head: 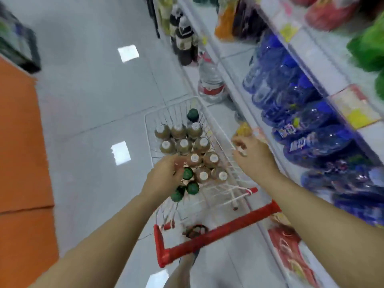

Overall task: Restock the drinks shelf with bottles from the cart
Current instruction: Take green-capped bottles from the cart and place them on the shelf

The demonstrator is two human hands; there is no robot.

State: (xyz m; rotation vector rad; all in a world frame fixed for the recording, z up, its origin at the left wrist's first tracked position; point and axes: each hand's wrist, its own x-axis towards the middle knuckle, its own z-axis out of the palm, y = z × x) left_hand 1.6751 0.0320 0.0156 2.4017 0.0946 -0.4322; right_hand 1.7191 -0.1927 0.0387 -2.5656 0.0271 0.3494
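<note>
head view: the only camera; motion blur all over, fine detail is soft.
cart (148, 132): white wire basket on a thin-rod grid, right in front of you, its right side close along the shelf.
handle (218, 231): red tubular bar across the cart's near end.
white-capped bottles (184, 143): ten, with brown contents and round caps, upright and packed shoulder to shoulder mid-basket.
green-capped bottles (192, 188): dark round caps; three or so at the basket's near end just beside your left hand, one alone at the far end.
left hand (164, 175): down in the basket, fingers curled over the bottle tops next to a green cap. Blur hides whether it clamps one, so I can't tell.
right hand (253, 154): over the cart's right rim, between basket and shelf edge. Fingers are loosely bent with nothing seen in them, so released.
shelf (313, 55): white metal tiers on your right, with flat lips carrying yellow tags.
blue bottles (291, 104): clear blue-tinted plastic in tight rows on the middle tier.
water jug (209, 80): big, clear plastic with a red label, on the floor beyond the cart.
floor (93, 90): glossy pale tiles with square light reflections.
orange panel (18, 142): flat and matte, along your left.
</note>
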